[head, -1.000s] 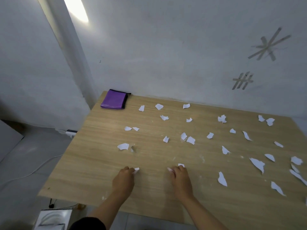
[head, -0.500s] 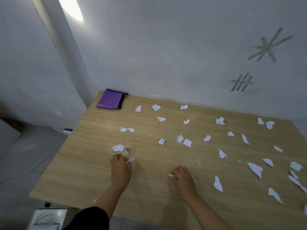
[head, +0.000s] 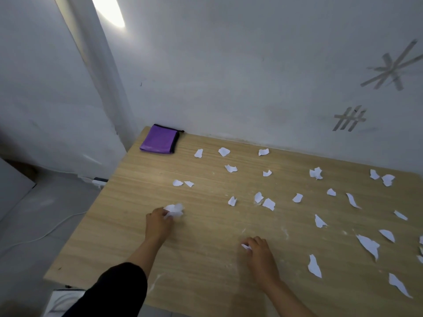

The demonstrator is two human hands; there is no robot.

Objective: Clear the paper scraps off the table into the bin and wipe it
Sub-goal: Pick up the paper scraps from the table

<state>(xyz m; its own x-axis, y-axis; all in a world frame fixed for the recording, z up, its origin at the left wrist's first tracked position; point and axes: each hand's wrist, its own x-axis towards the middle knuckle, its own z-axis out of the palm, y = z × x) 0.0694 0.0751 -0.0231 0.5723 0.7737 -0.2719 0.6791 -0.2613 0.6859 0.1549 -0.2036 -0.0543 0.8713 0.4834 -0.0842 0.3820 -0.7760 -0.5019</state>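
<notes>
Several white paper scraps [head: 268, 204] lie scattered over the wooden table [head: 206, 282], mostly across its middle and right side. My left hand [head: 158, 221] rests on the table's left part, fingers closed on a small bunch of white scraps [head: 175, 209]. My right hand [head: 259, 251] sits near the front middle, pinching a small scrap [head: 246, 247] between its fingers. A folded purple cloth [head: 160, 139] lies at the far left corner. A white bin [head: 60, 302] shows partly below the table's front left edge.
The table's far edge meets a white wall [head: 251, 76] with tape marks. At the left, a grey floor [head: 34, 225] carries a white cable and a power strip [head: 99, 180]. A long scrap [head: 314, 266] lies just right of my right hand.
My left hand has moved away from me to the scraps at the left and gathered them into its grip. My right hand has stayed near the front, still pinching its scrap.
</notes>
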